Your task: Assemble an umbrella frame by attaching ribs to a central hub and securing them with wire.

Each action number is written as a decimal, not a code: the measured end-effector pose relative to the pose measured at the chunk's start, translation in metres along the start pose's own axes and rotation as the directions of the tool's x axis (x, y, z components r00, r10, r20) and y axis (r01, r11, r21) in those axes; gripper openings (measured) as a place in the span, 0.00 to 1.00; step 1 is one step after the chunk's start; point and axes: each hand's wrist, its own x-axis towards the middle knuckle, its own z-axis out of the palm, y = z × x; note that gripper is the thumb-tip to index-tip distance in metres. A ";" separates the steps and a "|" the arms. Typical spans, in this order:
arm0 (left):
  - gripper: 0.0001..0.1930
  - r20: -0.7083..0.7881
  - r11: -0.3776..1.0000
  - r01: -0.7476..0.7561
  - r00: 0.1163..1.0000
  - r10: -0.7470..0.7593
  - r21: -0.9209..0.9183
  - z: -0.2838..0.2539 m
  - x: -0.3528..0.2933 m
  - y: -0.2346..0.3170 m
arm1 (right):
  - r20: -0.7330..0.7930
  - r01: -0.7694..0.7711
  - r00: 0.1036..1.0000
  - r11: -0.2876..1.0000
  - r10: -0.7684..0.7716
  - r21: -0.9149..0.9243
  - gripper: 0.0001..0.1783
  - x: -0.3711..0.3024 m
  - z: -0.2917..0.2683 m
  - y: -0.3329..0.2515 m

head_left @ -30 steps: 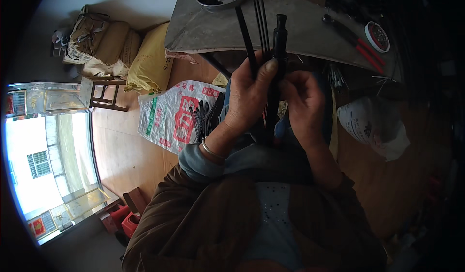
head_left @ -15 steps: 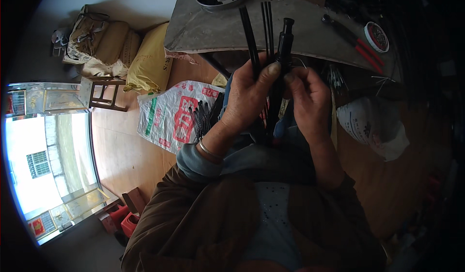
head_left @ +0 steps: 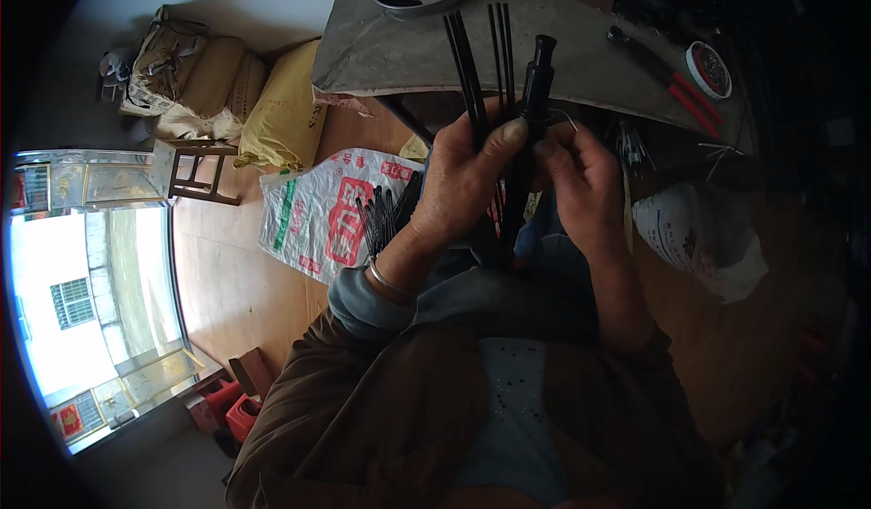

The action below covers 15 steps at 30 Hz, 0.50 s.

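Note:
My left hand (head_left: 467, 164) is wrapped round what looks like a folded umbrella frame, a bundle of thin black rods (head_left: 466, 73) with a stepped black tube (head_left: 539, 78) among them. The rods and tube stand up above my fingers, and the left thumb presses on the tube's side. Close beside it, my right hand (head_left: 581, 178) pinches a thin pale wire (head_left: 564, 114) whose curved end shows above the fingers. Where the wire meets the frame is hidden by my fingers. The frame's lower part runs down into shadow over my lap.
On the grey table (head_left: 381, 55) are a round dish (head_left: 424, 8) of small black pieces, red-handled pliers (head_left: 671, 87) and a white-rimmed tub (head_left: 709, 71) of small bits. A printed plastic sack (head_left: 313, 210) bearing black rods lies left. A white bag (head_left: 699, 232) sits right.
My right hand has drawn slightly away to the right, and more of the wire's curved end shows. The left hand keeps its grip, with the tube shifted slightly right.

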 end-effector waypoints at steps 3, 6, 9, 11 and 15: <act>0.13 -0.001 0.999 0.003 1.000 -0.003 -0.052 0.003 -0.004 0.002 | -0.008 -0.015 1.000 0.999 0.016 0.029 0.10 -0.004 0.005 -0.002; 0.13 -0.015 0.997 0.006 1.000 -0.007 -0.080 0.004 -0.005 0.004 | -0.021 -0.002 1.000 1.000 0.002 0.016 0.10 -0.005 0.005 -0.004; 0.14 -0.004 0.999 0.000 1.000 0.000 -0.041 0.002 -0.007 0.006 | 0.049 -0.061 0.997 0.992 0.056 0.107 0.09 -0.002 -0.003 0.001; 0.14 0.011 0.999 0.000 1.000 0.000 -0.032 0.002 -0.009 0.007 | 0.109 -0.126 0.988 0.970 0.105 0.209 0.09 -0.002 -0.005 0.002; 0.15 0.048 0.993 0.036 0.998 -0.030 -0.116 0.000 -0.012 0.006 | 0.065 -0.094 0.995 0.964 0.080 0.249 0.11 -0.008 -0.001 -0.006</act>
